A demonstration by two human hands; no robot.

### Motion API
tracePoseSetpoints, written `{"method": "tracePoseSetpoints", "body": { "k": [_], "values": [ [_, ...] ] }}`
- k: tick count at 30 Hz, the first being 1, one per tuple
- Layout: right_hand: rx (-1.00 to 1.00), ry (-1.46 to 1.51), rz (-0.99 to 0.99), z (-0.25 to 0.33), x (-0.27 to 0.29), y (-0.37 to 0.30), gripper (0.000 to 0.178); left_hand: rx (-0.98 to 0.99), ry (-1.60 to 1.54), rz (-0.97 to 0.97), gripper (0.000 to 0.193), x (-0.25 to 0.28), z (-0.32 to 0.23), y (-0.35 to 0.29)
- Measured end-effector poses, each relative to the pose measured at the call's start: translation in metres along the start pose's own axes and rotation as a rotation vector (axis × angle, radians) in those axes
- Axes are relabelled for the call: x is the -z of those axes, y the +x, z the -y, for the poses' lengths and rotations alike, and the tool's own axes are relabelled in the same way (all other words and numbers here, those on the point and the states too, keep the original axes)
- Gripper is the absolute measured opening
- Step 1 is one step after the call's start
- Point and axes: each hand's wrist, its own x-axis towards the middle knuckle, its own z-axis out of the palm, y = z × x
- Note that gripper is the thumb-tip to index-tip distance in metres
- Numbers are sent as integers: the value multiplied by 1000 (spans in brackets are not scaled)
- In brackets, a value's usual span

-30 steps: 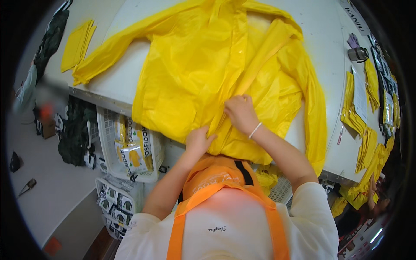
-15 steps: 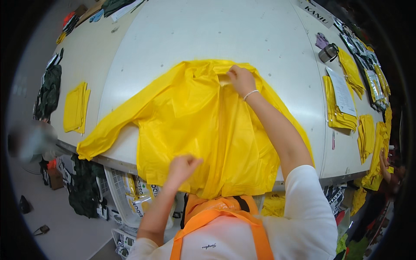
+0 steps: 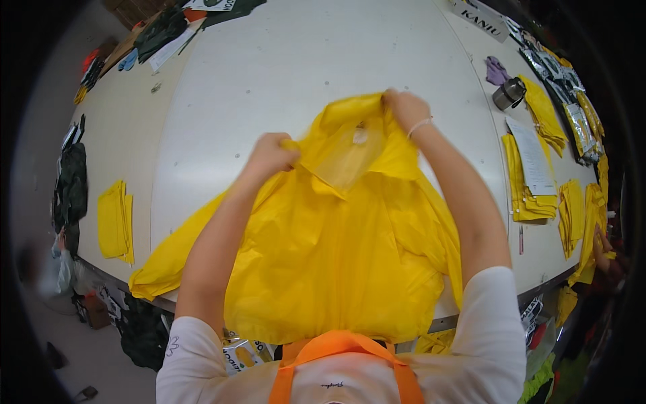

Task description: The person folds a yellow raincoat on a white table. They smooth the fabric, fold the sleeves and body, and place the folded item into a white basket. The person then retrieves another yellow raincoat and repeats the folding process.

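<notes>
A yellow raincoat (image 3: 336,262) lies spread in front of me, its hem at the near table edge and one sleeve stretched to the left. My left hand (image 3: 272,155) is closed on the left side of its collar. The right side of the collar is pinched in my right hand (image 3: 408,110), which wears a beaded bracelet. Between the hands the neck opening stands raised and parted, and a small pale label (image 3: 361,135) shows inside it.
Folded yellow garments (image 3: 116,222) lie at the left. On the right are more yellow stacks, a paper sheet (image 3: 531,158), a metal flask (image 3: 509,94), a purple cloth (image 3: 496,70) and a pen (image 3: 521,240). Dark green garments (image 3: 70,182) hang along the left edge. Another person's hand (image 3: 599,249) touches yellow material at far right.
My left hand has risen from above the hem to the collar and taken hold of it. My right hand has shifted slightly right. The collar is now lifted and spread open.
</notes>
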Motion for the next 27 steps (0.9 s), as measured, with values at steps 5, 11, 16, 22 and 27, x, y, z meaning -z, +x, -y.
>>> {"method": "tracePoseSetpoints", "body": {
  "k": [5, 11, 16, 22, 27],
  "values": [
    [-368, 271, 190, 2, -57, 66, 36, 115, -403, 47, 13, -11, -3, 47],
    [267, -82, -445, 48, -58, 24, 22, 169, -692, -23, 14, -51, 10, 79],
    [128, 236, 335, 80, -15, -92, 11, 153, -747, -147, 16, -39, 36, 80],
    [46, 732, 0, 132, -65, -178, 36, 154, -781, -159, 15, -40, 32, 73],
    [-351, 1044, 104, 144, -82, -179, 32, 139, -791, -175, 13, -41, 33, 71]
  ]
}}
